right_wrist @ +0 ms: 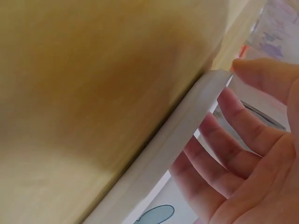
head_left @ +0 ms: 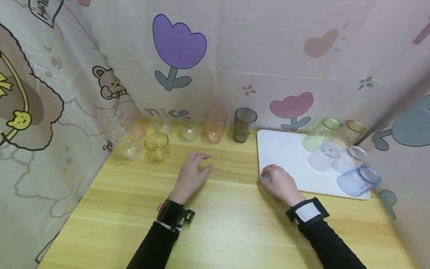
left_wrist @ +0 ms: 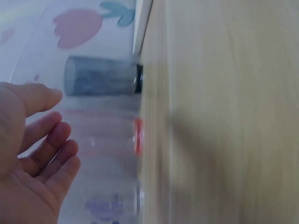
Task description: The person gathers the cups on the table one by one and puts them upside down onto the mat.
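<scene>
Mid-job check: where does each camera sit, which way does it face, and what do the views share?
Head: worn on the head, looks forward and down at the wooden table; left hand, right hand and black sleeves show.
Left wrist: looks past that hand, image sideways, toward the gray glass tumbler; only the left hand shows.
Right wrist: looks along the white tray's edge; only the right hand shows.
Shared: head and left wrist both show that tumbler.

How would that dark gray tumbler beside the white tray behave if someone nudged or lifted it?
The dark gray tumbler probably stays stiff when gripped, given its even, round rim. It stands taller than wide, so a push near the top might tip it. Its smooth see-through wall may be slippery.
</scene>
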Motion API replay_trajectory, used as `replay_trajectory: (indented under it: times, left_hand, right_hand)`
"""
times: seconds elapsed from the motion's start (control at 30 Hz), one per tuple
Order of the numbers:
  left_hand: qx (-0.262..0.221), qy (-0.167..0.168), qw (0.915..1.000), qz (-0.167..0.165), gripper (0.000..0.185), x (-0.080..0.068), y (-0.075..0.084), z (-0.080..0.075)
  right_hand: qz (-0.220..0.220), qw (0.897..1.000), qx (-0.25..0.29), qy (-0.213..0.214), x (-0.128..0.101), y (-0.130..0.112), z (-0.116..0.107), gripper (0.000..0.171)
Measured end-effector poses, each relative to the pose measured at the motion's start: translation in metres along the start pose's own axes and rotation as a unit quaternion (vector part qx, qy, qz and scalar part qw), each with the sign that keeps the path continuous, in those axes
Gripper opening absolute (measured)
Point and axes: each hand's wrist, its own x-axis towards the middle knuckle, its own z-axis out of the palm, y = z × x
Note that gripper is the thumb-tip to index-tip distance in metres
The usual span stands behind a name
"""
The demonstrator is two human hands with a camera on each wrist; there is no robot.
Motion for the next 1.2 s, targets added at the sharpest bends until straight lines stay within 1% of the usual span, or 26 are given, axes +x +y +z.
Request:
replay_trajectory:
  times: [0.1, 0.23, 0.37, 0.43, 0.53, 0.63, 0.8, 0.87, 0.97, 1.07, 1.2]
  left_hand:
    - [-0.011, 0.018, 0.9997, -0.009, 0.037, -0.004, -0.007, -0.012]
    - [-0.017, 0.045, 0.9987, -0.018, 0.041, -0.01, -0.016, -0.024]
    - [-0.028, 0.085, 0.9956, -0.027, 0.043, -0.017, -0.025, -0.036]
    - [-0.036, 0.111, 0.9928, -0.03, 0.046, -0.019, -0.032, -0.043]
    - [-0.051, 0.156, 0.9857, -0.038, 0.05, -0.022, -0.043, -0.049]
    - [-0.067, 0.199, 0.9764, -0.049, 0.055, -0.025, -0.051, -0.051]
    - [-0.084, 0.252, 0.9616, -0.068, 0.063, -0.025, -0.059, -0.051]
    - [-0.086, 0.269, 0.955, -0.089, 0.07, -0.023, -0.062, -0.052]
    - [-0.086, 0.277, 0.9465, -0.141, 0.084, -0.018, -0.067, -0.054]
    - [-0.09, 0.265, 0.9404, -0.193, 0.095, -0.012, -0.073, -0.057]
    - [-0.1, 0.245, 0.9355, -0.235, 0.099, -0.003, -0.082, -0.06]
  right_hand:
    - [-0.005, 1.0, -0.009, 0.007, -0.001, 0.0, -0.001, 0.01]
    - [0.0, 1.0, -0.012, 0.013, -0.003, 0.001, -0.002, 0.008]
    - [0.012, 1.0, -0.005, 0.018, -0.006, 0.0, -0.003, 0.01]
    - [0.015, 1.0, -0.002, 0.02, -0.008, 0.0, -0.004, 0.011]
    - [0.019, 1.0, 0.004, 0.022, -0.009, -0.001, -0.004, 0.009]
    - [0.027, 0.999, 0.013, 0.019, -0.009, 0.0, -0.003, 0.008]
    - [0.033, 0.999, 0.022, 0.013, -0.007, 0.0, -0.001, 0.009]
    - [0.031, 0.999, 0.023, 0.011, -0.006, 0.0, -0.001, 0.009]
    - [0.032, 0.999, 0.024, 0.009, -0.004, -0.001, 0.0, 0.01]
    - [0.035, 0.999, 0.028, 0.006, -0.003, -0.001, 0.001, 0.01]
    - [0.035, 0.999, 0.035, -0.004, 0.0, -0.002, 0.004, 0.01]
